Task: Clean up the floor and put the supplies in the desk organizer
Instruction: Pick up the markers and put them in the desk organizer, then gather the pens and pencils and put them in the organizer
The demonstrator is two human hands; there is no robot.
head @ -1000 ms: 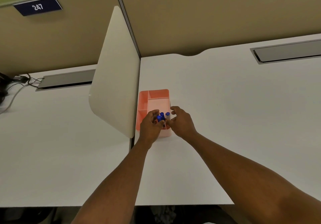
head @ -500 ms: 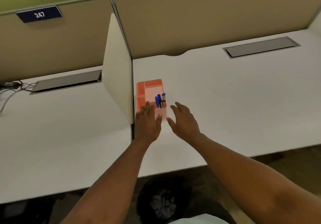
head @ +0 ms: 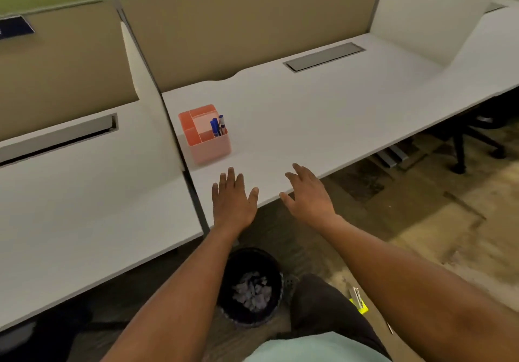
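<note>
Black bin (head: 250,288) of paper scraps is seen on carpet below. Left hand (head: 231,201) and right hand (head: 307,193) are held flat, fingers spread, empty, over the white desk (head: 309,114). Beyond, blue pens (head: 217,126) are stood in the pink organizer (head: 206,137) beside the divider (head: 146,80).

1. I have only one camera, the head view, so no second view shares anything with it.
2. It sits high on the person's head and looks forward and down.
3. The white desk (head: 323,114) fills the middle, with the beige wall panel (head: 238,30) behind it.
4. Both arms reach out from the bottom edge, very near the lens.
5. The floor (head: 421,207) and a black bin (head: 250,288) show right below, so the view tilts steeply.
6. The wide lens bends the desk edges.
</note>
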